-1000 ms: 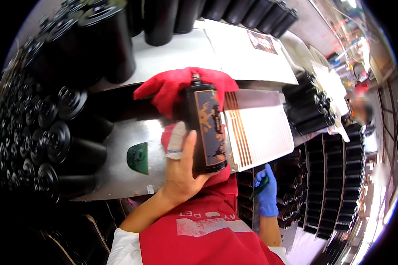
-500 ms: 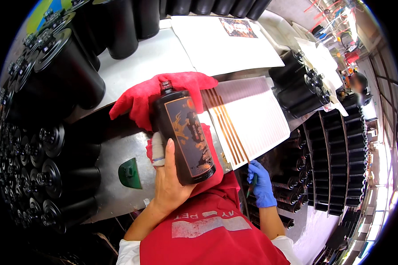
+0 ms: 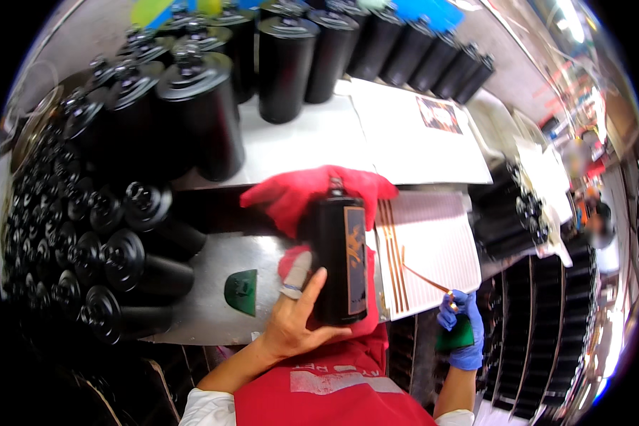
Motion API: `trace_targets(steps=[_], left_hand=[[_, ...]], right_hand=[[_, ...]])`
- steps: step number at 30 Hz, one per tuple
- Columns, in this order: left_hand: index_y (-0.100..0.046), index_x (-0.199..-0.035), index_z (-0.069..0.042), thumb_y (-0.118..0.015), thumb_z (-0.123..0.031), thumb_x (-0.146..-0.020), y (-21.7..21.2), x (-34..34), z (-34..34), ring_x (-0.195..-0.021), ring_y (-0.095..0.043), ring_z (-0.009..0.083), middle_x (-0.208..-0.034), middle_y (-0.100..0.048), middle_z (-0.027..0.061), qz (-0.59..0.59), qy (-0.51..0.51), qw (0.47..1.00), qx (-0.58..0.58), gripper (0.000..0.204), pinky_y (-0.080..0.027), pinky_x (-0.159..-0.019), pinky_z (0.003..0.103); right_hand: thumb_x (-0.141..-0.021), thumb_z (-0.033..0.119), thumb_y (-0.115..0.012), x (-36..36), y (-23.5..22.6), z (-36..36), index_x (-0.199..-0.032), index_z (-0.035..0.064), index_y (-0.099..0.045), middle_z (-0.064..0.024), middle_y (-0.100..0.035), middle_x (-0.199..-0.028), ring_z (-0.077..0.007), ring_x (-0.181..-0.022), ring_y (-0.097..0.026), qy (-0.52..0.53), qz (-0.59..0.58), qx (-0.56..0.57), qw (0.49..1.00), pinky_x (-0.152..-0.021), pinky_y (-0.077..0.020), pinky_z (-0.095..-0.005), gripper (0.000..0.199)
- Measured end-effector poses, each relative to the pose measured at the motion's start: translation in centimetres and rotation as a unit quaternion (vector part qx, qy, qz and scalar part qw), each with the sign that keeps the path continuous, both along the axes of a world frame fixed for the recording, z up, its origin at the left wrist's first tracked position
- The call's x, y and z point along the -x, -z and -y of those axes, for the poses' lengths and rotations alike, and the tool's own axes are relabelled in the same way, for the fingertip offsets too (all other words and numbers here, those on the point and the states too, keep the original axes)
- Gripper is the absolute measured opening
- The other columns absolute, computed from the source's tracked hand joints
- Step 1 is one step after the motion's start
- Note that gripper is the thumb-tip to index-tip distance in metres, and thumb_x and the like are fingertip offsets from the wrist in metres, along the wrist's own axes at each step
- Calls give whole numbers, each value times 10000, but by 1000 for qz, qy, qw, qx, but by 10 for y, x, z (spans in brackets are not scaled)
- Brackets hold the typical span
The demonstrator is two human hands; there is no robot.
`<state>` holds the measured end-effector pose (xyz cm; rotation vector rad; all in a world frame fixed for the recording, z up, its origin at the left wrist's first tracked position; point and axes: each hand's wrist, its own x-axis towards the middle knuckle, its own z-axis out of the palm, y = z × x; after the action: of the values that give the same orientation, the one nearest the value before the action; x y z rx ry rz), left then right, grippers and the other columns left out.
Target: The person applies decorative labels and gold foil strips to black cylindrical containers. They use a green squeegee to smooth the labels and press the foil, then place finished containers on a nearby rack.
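My left hand (image 3: 289, 328), one finger wrapped in a pale covering, is closed around the lower part of a black bottle (image 3: 328, 255). The bottle stands tilted slightly on a red cloth (image 3: 280, 202), its copper-outlined decorated panel turned to the right. In a blue glove, my right hand (image 3: 467, 312) pinches the end of a thin copper-coloured strip (image 3: 427, 282). A dark green scraper (image 3: 458, 336) is also held in that hand, against the palm. The strip slants over a white lined sheet (image 3: 440, 241), where several more copper strips (image 3: 394, 263) lie side by side.
Another green scraper (image 3: 241, 292) lies on the metal table (image 3: 209, 302) to the left. Black bottles (image 3: 199, 106) stand in rows at the back and left. More bottles (image 3: 511, 220) lie on the right beside racks (image 3: 532, 319). White paper (image 3: 419, 156) covers the far surface.
My right hand has drawn a copper strip up off the sheet, its green scraper now more visible. The bottle has turned, its panel facing further right. The whole view has shifted.
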<state>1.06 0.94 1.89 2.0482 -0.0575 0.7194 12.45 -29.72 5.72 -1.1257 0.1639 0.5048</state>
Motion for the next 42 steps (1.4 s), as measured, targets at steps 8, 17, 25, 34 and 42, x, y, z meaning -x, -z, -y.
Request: trace_targets(steps=[8,17,25,34,42], left_hand=[[-535,-1201,3,-686,-219,-792,-44,-30,-7,-1150,-493,377,-1266,-476,258,96,68,988,96,490,-397,-956,388],[-579,-857,-6,-552,-185,-916,-83,-68,-21,-775,-505,91,-790,-542,24,-191,413,820,346,190,-411,-700,251],[-619,-816,11,-653,-2,-806,-43,-53,-72,-740,-531,72,-815,-576,22,-178,79,892,408,38,-425,-659,202],[-633,-841,-21,-657,-34,-806,-29,-84,-60,-595,-458,26,-720,-584,-6,-88,-43,833,545,44,-335,-514,164],[-642,-884,8,-665,-15,-806,-22,-89,-57,-749,-574,65,-819,-633,30,-103,-38,822,559,84,-461,-683,191]], right_hand=[[-601,20,-679,-44,-94,-96,-624,-20,-609,-45,-516,-599,-96,-526,-462,-271,142,214,928,-507,-317,-218,83],[-496,104,-750,-74,-145,-119,-535,8,-579,-40,-498,-556,-93,-491,-451,-262,325,208,885,-474,-290,-222,200],[-725,138,-661,-120,-74,-105,-713,21,-512,11,-429,-627,-35,-497,-383,-226,165,205,938,-448,-271,-182,190],[-763,130,-625,-149,-42,-103,-784,24,-541,11,-454,-637,-40,-482,-394,-174,128,179,960,-439,-302,-170,136],[-767,136,-617,-157,-28,-99,-801,26,-557,18,-443,-614,-42,-491,-394,-144,112,187,965,-447,-307,-173,130]])
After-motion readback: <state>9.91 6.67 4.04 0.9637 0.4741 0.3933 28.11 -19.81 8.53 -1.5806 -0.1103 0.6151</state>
